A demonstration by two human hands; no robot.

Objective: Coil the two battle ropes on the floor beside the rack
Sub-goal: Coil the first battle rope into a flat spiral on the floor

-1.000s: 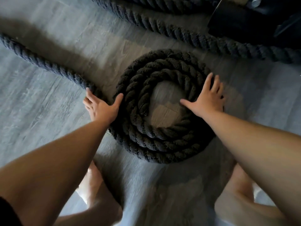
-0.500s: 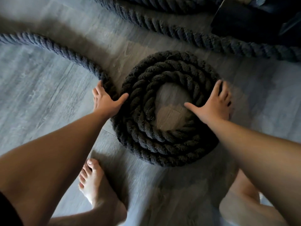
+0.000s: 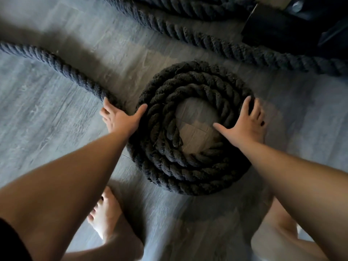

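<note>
There is only 1 view. The camera sits on the person's head and looks forward and down at the floor (image 3: 47, 129). It is near: the left hand (image 3: 120, 119) and right hand (image 3: 244, 125) reach in from the bottom, and the rope coil (image 3: 188, 176) fills the middle.

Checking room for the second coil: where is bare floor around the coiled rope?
Bare floor lies left of the left hand, nearer than the loose rope tail, and right of the coil, nearer than the second rope. Crowded at top: ropes and dark rack base.
</note>
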